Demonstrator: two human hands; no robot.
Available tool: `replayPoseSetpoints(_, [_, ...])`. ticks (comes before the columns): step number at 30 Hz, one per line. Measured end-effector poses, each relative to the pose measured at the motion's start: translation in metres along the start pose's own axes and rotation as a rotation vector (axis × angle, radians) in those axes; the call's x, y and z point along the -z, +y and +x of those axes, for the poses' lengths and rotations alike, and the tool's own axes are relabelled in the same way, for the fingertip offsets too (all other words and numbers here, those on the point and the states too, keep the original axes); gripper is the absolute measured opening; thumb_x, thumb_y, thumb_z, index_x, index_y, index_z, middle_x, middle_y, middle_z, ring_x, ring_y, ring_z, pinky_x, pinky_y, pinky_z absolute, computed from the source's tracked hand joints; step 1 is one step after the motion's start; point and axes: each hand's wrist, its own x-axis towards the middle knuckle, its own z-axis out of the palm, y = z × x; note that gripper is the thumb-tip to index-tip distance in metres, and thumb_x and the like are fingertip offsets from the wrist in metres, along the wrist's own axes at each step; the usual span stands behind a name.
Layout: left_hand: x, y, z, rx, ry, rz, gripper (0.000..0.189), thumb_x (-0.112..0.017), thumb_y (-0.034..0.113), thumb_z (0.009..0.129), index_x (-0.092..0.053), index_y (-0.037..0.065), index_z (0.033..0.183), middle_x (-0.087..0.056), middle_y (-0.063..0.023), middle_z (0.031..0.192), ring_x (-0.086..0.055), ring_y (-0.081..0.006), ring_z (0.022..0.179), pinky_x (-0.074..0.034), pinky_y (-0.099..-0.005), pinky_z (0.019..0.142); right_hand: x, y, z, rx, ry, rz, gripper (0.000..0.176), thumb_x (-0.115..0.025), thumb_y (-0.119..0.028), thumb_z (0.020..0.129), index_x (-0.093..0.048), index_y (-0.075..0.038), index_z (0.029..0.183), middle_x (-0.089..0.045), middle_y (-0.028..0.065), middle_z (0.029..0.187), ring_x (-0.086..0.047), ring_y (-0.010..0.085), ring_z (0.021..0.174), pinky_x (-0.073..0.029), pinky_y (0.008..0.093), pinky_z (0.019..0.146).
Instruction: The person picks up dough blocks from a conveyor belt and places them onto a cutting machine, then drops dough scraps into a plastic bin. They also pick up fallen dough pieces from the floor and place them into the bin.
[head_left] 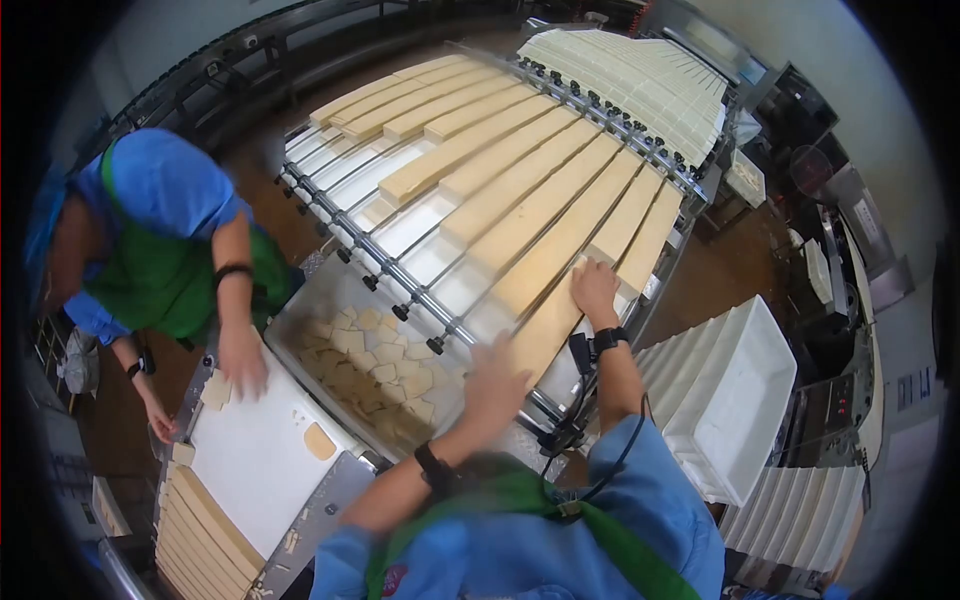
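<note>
Smeared by motion, my left hand (pixel 493 385) is at the near end of a long pale yellow strip (pixel 546 335) on the slanted conveyor. Whether its fingers are open or closed does not show. My right hand (pixel 597 292) lies over the far end of the same strip, fingers curled on it. What the strip is made of cannot be told. More such strips (pixel 555 235) lie side by side in lanes between thin metal rods, on a white belt (pixel 415 225).
Below the conveyor's end bar (pixel 425 300) stands a bin (pixel 440 425) of broken flat pieces. At left, a co-worker's hand (pixel 242 360) hovers over a second white belt (pixel 245 450), with stacked rows (pixel 205 530) nearby. Stacked white trays (pixel 735 420) stand at my right.
</note>
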Motion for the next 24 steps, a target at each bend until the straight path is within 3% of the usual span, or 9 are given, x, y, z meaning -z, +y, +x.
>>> replayPoseSetpoints(4, [-0.036,-0.020,0.043,0.131,0.059,-0.125,0.073,-0.079,0.021,0.087,-0.045,0.008,0.150,-0.053,-0.0272,0.133,-0.059,-0.0482,0.119,-0.051,-0.0550,0.099,0.003,-0.010,-0.027,0.080,0.225,-0.088,0.057,-0.070,-0.032,0.095,-0.058,0.004,0.138,-0.051,0.0326,0.144,-0.042,0.0477,0.141,-0.028,0.0645,0.118])
replayPoseSetpoints(6, [-0.053,-0.029,0.054,0.108,0.092,-0.132,0.075,-0.079,0.017,0.083,-0.045,0.008,0.149,-0.053,-0.0266,0.133,-0.060,-0.0482,0.118,-0.051,-0.0530,0.101,-0.006,-0.016,-0.053,0.179,0.163,0.002,0.068,-0.069,-0.035,0.096,-0.051,0.001,0.150,-0.047,0.0337,0.148,-0.036,0.0485,0.146,-0.022,0.0669,0.121])
replayPoseSetpoints(9, [-0.062,-0.033,0.061,0.180,0.070,-0.109,0.081,-0.083,0.023,0.080,-0.045,0.016,0.151,-0.053,-0.0238,0.130,-0.062,-0.0429,0.116,-0.053,-0.0473,0.098,-0.012,-0.023,-0.110,0.348,0.023,0.239,0.072,-0.069,-0.039,0.096,-0.047,-0.006,0.156,-0.038,0.0338,0.158,-0.026,0.0498,0.153,-0.016,0.0700,0.123])
replayPoseSetpoints(11, [-0.068,-0.042,0.059,0.110,0.137,-0.158,0.082,-0.087,0.020,0.075,-0.050,0.016,0.148,-0.056,-0.0235,0.129,-0.063,-0.0415,0.118,-0.053,-0.0454,0.098,0.020,-0.040,-0.147,0.463,-0.254,0.268,0.075,-0.067,-0.034,0.098,-0.039,-0.013,0.163,-0.026,0.0293,0.168,-0.018,0.0498,0.158,-0.013,0.0694,0.124])
replayPoseSetpoints(15, [-0.067,-0.046,0.055,0.110,0.197,-0.217,0.074,-0.086,0.014,0.073,-0.060,0.015,0.143,-0.063,-0.0214,0.121,-0.063,-0.0389,0.118,-0.054,-0.0439,0.099,0.023,-0.043,-0.156,0.508,-0.210,0.135,0.074,-0.065,-0.031,0.101,-0.034,-0.015,0.166,-0.022,0.0260,0.171,-0.017,0.0464,0.160,-0.009,0.0695,0.125])
replayPoseSetpoints(16, [-0.061,-0.052,0.049,0.142,0.215,-0.223,0.074,-0.086,0.014,0.073,-0.060,0.015,0.143,-0.063,-0.0214,0.121,-0.063,-0.0389,0.118,-0.054,-0.0439,0.099,0.021,-0.043,-0.158,0.534,-0.235,0.137,0.074,-0.065,-0.031,0.101,-0.034,-0.015,0.166,-0.022,0.0260,0.171,-0.017,0.0464,0.160,-0.009,0.0695,0.125])
replayPoseSetpoints(19, [-0.024,-0.062,0.022,0.105,0.202,-0.277,0.064,-0.066,-0.001,0.077,-0.063,0.015,0.138,-0.062,-0.0220,0.124,-0.061,-0.0431,0.119,-0.051,-0.0462,0.101,0.014,-0.047,-0.157,0.520,-0.172,0.009,0.078,-0.066,-0.038,0.100,-0.031,-0.016,0.167,-0.024,0.0244,0.171,-0.018,0.0467,0.159,-0.009,0.0705,0.125])
replayPoseSetpoints(22, [0.035,-0.082,-0.024,0.029,0.444,-0.407,0.059,-0.062,-0.003,0.080,-0.064,0.013,0.136,-0.062,-0.0219,0.125,-0.061,-0.0417,0.122,-0.050,-0.0456,0.104,0.007,-0.053,-0.158,0.487,-0.166,-0.106,0.078,-0.061,-0.040,0.102,-0.027,-0.017,0.168,-0.019,0.0231,0.174,-0.013,0.0456,0.161,-0.007,0.0752,0.122])
replayPoseSetpoints(24, [0.056,-0.129,-0.053,0.037,0.513,-0.383,0.058,-0.062,-0.003,0.083,-0.060,0.011,0.139,-0.058,-0.0233,0.135,-0.057,-0.0435,0.129,-0.048,-0.0474,0.109,0.008,-0.068,-0.161,0.487,-0.124,-0.189,0.076,-0.060,-0.037,0.103,-0.028,-0.015,0.168,-0.017,0.0252,0.174,-0.012,0.0459,0.161,-0.006,0.0762,0.121])
